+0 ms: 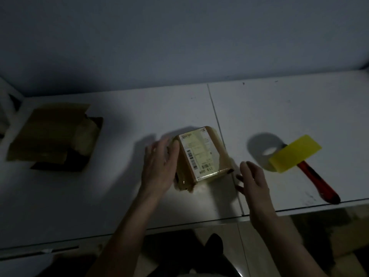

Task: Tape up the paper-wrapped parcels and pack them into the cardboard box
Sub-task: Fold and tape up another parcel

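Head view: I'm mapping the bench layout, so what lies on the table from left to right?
Cardboard box → left hand → parcel → right hand → tape dispenser.

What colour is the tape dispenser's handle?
Red, on the tape dispenser; the handle shows clearly in the head view.

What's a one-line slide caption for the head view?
Open hands flank a taped brown paper parcel on a white table, open cardboard box left, red-handled tape dispenser right.
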